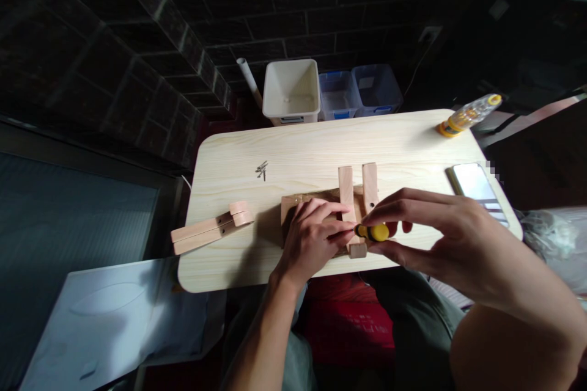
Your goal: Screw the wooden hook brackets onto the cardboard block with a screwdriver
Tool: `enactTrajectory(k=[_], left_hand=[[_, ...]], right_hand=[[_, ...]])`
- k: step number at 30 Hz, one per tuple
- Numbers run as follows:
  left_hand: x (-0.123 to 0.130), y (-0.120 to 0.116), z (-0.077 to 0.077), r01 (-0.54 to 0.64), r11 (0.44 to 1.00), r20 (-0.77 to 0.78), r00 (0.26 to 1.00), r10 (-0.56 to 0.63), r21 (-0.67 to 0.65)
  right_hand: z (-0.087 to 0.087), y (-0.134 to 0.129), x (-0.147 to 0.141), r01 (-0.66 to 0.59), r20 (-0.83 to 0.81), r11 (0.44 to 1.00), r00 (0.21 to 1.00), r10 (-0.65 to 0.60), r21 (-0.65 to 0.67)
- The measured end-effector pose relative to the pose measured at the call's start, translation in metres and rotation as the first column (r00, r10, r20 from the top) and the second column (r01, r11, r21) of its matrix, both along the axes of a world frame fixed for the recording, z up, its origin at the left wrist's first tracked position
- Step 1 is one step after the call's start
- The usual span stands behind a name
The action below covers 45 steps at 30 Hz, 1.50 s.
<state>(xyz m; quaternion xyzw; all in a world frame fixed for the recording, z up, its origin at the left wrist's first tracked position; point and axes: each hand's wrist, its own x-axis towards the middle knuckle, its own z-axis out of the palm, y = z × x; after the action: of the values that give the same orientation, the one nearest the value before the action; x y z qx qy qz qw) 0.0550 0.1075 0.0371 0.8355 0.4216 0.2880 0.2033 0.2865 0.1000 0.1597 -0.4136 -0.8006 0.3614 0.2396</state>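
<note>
My right hand (426,226) grips a yellow and black screwdriver (376,232) between thumb and fingers. The screwdriver's tip points left at a light wooden strip (346,186) that lies across a brown wooden block (288,208). Over the block lies my left hand (314,235), its fingers closed on the wood and fingertips touching the strip close to the screwdriver tip. Its thumb is hidden. A second wooden strip (369,177) with a dark hole is just right of the first. The strip's near end shows a small wooden end piece (358,250).
Loose screws (262,170) lie on the table (302,149). Joined wooden strips (206,231) with a rounded end are at the left. A clear bottle with a yellow base (468,117) and a phone (477,186) are at the right. Plastic bins (291,115) stand behind the table.
</note>
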Motion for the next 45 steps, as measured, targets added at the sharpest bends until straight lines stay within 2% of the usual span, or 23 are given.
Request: enactTrajectory(k=[11,18,21,25,29,37,45], left_hand=[[0.000,0.000,0.000,0.001,1.000,0.000,1.000,-0.001,-0.004],[0.001,0.000,0.001,-0.009,0.999,-0.019,1.000,0.009,-0.033],[0.001,0.000,0.001,-0.009,1.000,-0.003,1.000,0.009,-0.028],[0.001,0.000,-0.001,0.000,1.000,-0.015,1.000,-0.001,-0.016],[0.001,0.001,-0.003,0.003,1.000,0.007,1.000,-0.003,-0.001],[0.002,0.001,-0.004,-0.014,1.000,0.073,0.997,0.014,0.005],[0.003,0.001,-0.002,-0.016,1.000,0.060,0.998,0.015,0.003]], right_hand=[[-0.001,-0.001,-0.004,0.043,0.000,0.997,0.999,-0.043,0.060],[0.005,-0.002,-0.009,0.033,-0.012,0.996,0.999,-0.034,-0.081],[0.006,-0.002,-0.011,-0.008,-0.030,0.994,1.000,0.004,-0.113],[0.008,-0.001,-0.011,-0.086,-0.073,0.992,0.994,0.080,-0.096],[0.012,-0.001,-0.010,-0.115,-0.057,0.989,0.992,0.110,-0.093],[0.016,-0.004,-0.006,-0.059,0.002,0.998,0.998,0.059,-0.021],[0.016,-0.003,-0.005,-0.054,-0.004,0.998,0.999,0.054,-0.029]])
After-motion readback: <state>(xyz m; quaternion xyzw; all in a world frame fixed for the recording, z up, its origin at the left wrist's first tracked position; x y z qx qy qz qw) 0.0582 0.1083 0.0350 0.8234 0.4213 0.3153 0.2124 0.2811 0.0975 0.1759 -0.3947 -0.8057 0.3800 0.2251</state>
